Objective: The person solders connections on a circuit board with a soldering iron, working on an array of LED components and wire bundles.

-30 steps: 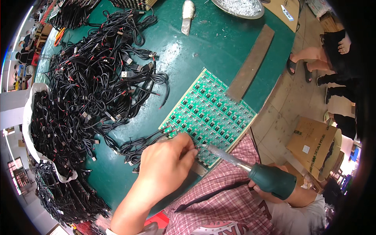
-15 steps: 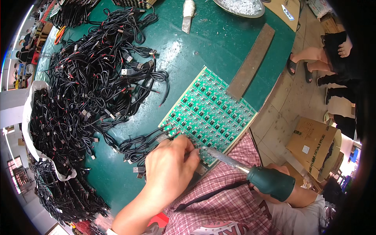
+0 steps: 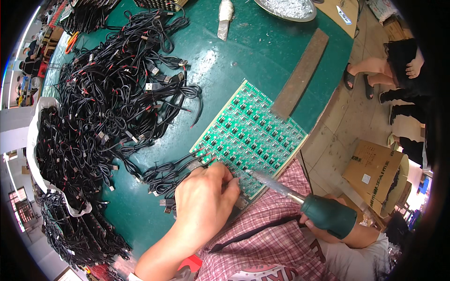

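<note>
A panel of green circuit boards lies slanted on the green table, near my lap. My left hand rests over its near left corner, fingertips pinched together; what they grip is hidden. Black USB cables run to the panel's left edge, just beyond those fingers, with red and black wire ends on the boards. My right hand is wrapped round the dark green handle of a soldering iron. The iron points left, its tip over the panel just right of my left fingertips, and I cannot tell whether it touches.
A large heap of black cables covers the left side, partly in a white-edged container. A brown flat bar touches the panel's far edge. Farther back are a wrapped blade and a metal dish. A cardboard box and another person's legs are at right.
The soldering iron has shifted a little to the right and away from my left fingertips. My left hand and the panel have hardly moved.
</note>
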